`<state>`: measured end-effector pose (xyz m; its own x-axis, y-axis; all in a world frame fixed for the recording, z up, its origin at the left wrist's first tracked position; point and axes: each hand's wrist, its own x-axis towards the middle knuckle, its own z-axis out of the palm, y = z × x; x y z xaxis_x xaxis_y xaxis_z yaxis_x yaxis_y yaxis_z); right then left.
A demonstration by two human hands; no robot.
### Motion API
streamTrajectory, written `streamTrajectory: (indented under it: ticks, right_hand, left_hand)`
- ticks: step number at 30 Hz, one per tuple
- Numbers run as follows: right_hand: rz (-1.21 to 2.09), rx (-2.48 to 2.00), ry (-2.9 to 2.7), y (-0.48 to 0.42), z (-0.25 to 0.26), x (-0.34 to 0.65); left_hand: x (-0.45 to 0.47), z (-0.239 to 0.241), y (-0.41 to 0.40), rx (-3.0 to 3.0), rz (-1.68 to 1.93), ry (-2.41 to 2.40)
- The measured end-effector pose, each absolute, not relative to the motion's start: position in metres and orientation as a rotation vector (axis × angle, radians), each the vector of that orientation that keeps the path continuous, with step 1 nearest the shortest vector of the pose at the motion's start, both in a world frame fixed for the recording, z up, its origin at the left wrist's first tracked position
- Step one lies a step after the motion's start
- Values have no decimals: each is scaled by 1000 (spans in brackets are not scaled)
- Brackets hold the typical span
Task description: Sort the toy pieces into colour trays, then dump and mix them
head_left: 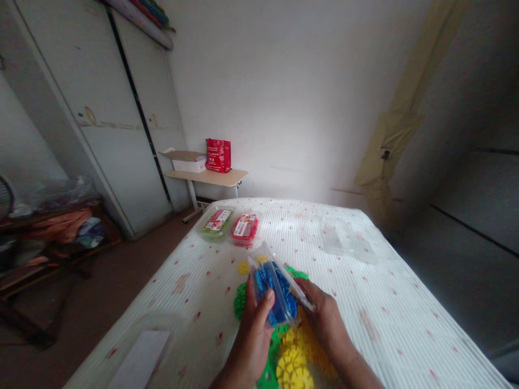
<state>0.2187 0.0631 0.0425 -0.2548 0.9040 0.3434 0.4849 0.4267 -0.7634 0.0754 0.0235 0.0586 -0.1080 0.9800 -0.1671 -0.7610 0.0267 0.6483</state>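
Observation:
My left hand grips a see-through plastic box from its left side, thumb across the front. Blue notched plastic discs fill part of the box, which is tilted above the table. Its hinged-looking lid stands partly raised on the right, with my right hand closed on its edge. Beneath and around the box lie green notched discs and a heap of yellow notched discs. One loose yellow disc rests farther back. My right fingertips are partly hidden behind the lid.
At the table's far left stand two labelled boxes, one with green pieces and one with red pieces. Transparent plastic containers lie at right. A transparent lid with a white label is near left. Behind, a small desk holds a red bag.

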Motion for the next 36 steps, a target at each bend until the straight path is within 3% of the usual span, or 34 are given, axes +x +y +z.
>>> streamTrajectory:
  ticks: [6, 22, 30, 36]
  right_hand:
    - [406, -1176, -1938, 74, 40, 240]
    - [557, -1294, -1801, 84, 43, 272]
    - [525, -1380, -1729, 88, 33, 275]
    - [553, -1375, -1665, 86, 38, 275]
  left_hand:
    - [70, 61, 25, 354, 1505, 854]
    - [52, 59, 33, 394, 1431, 1011]
    - [66, 62, 56, 775, 1591, 1295]
    - [69, 80, 53, 995, 1621, 1191]
